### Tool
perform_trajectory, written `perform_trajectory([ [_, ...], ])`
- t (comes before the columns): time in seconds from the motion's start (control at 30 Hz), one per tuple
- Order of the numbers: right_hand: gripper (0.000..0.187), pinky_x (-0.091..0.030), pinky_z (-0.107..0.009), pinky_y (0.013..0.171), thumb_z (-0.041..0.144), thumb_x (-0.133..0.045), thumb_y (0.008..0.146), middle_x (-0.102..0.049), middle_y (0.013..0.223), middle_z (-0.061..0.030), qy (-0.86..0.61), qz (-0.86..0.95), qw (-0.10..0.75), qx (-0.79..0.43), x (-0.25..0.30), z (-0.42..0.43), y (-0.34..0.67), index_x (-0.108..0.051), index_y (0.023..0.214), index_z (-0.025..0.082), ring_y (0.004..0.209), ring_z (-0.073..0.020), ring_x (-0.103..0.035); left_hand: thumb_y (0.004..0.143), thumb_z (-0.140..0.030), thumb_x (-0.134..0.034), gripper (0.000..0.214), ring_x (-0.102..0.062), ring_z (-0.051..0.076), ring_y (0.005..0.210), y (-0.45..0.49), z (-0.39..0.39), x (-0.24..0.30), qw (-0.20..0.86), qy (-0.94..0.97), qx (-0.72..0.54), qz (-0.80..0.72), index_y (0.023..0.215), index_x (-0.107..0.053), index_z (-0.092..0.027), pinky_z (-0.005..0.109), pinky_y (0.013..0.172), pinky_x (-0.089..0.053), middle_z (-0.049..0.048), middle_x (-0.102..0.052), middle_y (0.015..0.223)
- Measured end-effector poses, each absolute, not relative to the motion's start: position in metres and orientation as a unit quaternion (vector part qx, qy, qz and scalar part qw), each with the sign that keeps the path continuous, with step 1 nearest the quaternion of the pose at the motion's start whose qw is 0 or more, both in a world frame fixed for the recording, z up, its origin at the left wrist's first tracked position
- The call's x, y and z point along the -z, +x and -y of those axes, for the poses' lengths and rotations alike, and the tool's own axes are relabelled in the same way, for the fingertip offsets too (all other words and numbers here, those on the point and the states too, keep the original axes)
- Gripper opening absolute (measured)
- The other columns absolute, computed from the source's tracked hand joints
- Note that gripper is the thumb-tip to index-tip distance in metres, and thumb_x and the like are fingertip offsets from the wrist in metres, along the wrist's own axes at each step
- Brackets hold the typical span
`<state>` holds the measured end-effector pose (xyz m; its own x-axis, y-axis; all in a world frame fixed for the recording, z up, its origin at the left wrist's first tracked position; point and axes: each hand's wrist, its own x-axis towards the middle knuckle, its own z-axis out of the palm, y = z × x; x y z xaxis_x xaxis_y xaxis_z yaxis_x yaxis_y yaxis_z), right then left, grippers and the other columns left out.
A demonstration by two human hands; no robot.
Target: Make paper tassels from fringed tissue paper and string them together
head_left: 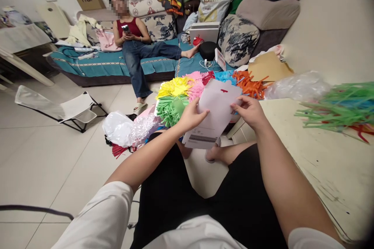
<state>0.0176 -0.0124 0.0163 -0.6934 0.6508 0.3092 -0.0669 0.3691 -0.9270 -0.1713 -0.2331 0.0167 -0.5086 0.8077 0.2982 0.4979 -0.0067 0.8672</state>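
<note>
Two-handed hold, center of frame: left hand (191,116) grasps left edge of white hang-hole card (217,111), right hand (251,112) pinches right edge with fingertips. Light pinch could let card slip; uneven pull could crease it.

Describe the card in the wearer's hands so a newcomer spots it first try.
From the teal-covered sofa, come down to the wearer's black-clad lap. Above it in the picture, between left hand and right hand, is the pale card. Its flat face, dark-banded near the bottom with a red spot near the top, sets it apart from the bright fringed paper behind.
</note>
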Motion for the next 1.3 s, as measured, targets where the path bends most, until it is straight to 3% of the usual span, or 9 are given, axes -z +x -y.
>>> perform_trajectory([
  [0.2, 0.066, -0.051, -0.032, 0.061, 0.082, -0.1, 0.075, -0.062, 0.073, 0.0017, -0.198, 0.754, 0.398, -0.484, -0.007, 0.024, 0.007, -0.066, 0.086, 0.027, 0.067, -0.0188, -0.056, 0.088, -0.041, -0.098, 0.076, -0.073, 0.04, 0.147, -0.17, 0.229, -0.015, 0.203, 0.44, -0.604, -0.633, 0.153, -0.067, -0.018, 0.055, 0.13, -0.058, 0.018, -0.078, 0.156],
  [0.37, 0.077, -0.049, -0.032, 0.064, 0.094, -0.096, 0.072, -0.059, 0.075, 0.0028, -0.182, 0.726, 0.421, -0.513, -0.002, 0.039, -0.002, -0.059, 0.084, 0.028, 0.067, -0.0173, -0.052, 0.081, -0.053, -0.105, 0.095, -0.067, 0.043, 0.154, -0.158, 0.234, -0.018, 0.201, 0.452, -0.603, -0.626, 0.158, -0.063, -0.018, 0.055, 0.129, -0.058, 0.0199, -0.074, 0.16],
  [0.53, 0.078, -0.053, -0.032, 0.071, 0.097, -0.094, 0.072, -0.066, 0.084, 0.0003, -0.182, 0.724, 0.435, -0.503, -0.007, 0.049, -0.005, -0.062, 0.084, 0.027, 0.077, -0.0188, -0.059, 0.086, -0.049, -0.101, 0.082, -0.068, 0.046, 0.152, -0.152, 0.235, -0.017, 0.151, 0.459, -0.58, -0.656, 0.153, -0.066, -0.019, 0.057, 0.129, -0.057, 0.0181, -0.078, 0.151],
  [0.63, 0.08, -0.051, -0.031, 0.065, 0.097, -0.097, 0.066, -0.063, 0.078, 0.0007, -0.177, 0.726, 0.404, -0.527, -0.013, 0.043, 0.003, -0.063, 0.082, 0.027, 0.071, -0.0181, -0.057, 0.09, -0.045, -0.097, 0.074, -0.065, 0.046, 0.157, -0.157, 0.234, -0.015, 0.129, 0.455, -0.571, -0.671, 0.152, -0.066, -0.02, 0.059, 0.133, -0.054, 0.0171, -0.079, 0.149],
  [0.77, 0.078, -0.043, -0.029, 0.055, 0.094, -0.099, 0.066, -0.059, 0.068, 0.001, -0.189, 0.757, 0.334, -0.528, -0.018, 0.032, 0.017, -0.065, 0.076, 0.025, 0.059, -0.016, -0.052, 0.09, -0.047, -0.097, 0.081, -0.066, 0.045, 0.156, -0.163, 0.231, -0.01, 0.154, 0.471, -0.556, -0.667, 0.157, -0.061, -0.019, 0.06, 0.133, -0.054, 0.0203, -0.075, 0.156],
  [0.87, 0.076, -0.038, -0.028, 0.052, 0.093, -0.098, 0.069, -0.057, 0.064, 0.0015, -0.218, 0.77, 0.336, -0.496, -0.019, 0.035, 0.017, -0.064, 0.076, 0.025, 0.056, -0.0152, -0.048, 0.085, -0.052, -0.101, 0.092, -0.065, 0.046, 0.157, -0.158, 0.23, -0.005, 0.175, 0.494, -0.546, -0.654, 0.159, -0.058, -0.019, 0.057, 0.13, -0.056, 0.021, -0.073, 0.158],
  [0.97, 0.076, -0.036, -0.029, 0.052, 0.095, -0.095, 0.07, -0.059, 0.065, 0.0012, -0.23, 0.778, 0.343, -0.474, -0.017, 0.045, 0.011, -0.066, 0.079, 0.025, 0.058, -0.0159, -0.048, 0.088, -0.046, -0.096, 0.083, -0.071, 0.046, 0.148, -0.151, 0.229, -0.002, 0.176, 0.501, -0.523, -0.666, 0.157, -0.058, -0.02, 0.059, 0.124, -0.059, 0.0198, -0.077, 0.15],
  [1.1, 0.071, -0.041, -0.031, 0.056, 0.093, -0.09, 0.076, -0.061, 0.071, 0.0003, -0.239, 0.779, 0.34, -0.469, -0.015, 0.051, 0.004, -0.068, 0.083, 0.026, 0.063, -0.0182, -0.052, 0.091, -0.038, -0.085, 0.07, -0.075, 0.042, 0.141, -0.151, 0.226, 0.0, 0.173, 0.534, -0.536, -0.63, 0.154, -0.061, -0.018, 0.058, 0.124, -0.059, 0.0193, -0.078, 0.15],
  [1.3, 0.051, -0.058, -0.04, 0.079, 0.074, -0.09, 0.084, -0.07, 0.085, -0.0022, -0.242, 0.777, 0.403, -0.419, -0.013, 0.047, 0.004, -0.07, 0.087, 0.027, 0.082, -0.0249, -0.065, 0.088, -0.051, -0.09, 0.06, -0.08, 0.043, 0.131, -0.16, 0.224, -0.001, 0.282, 0.47, -0.599, -0.584, 0.133, -0.072, -0.016, 0.057, 0.114, -0.065, 0.0205, -0.085, 0.14],
])
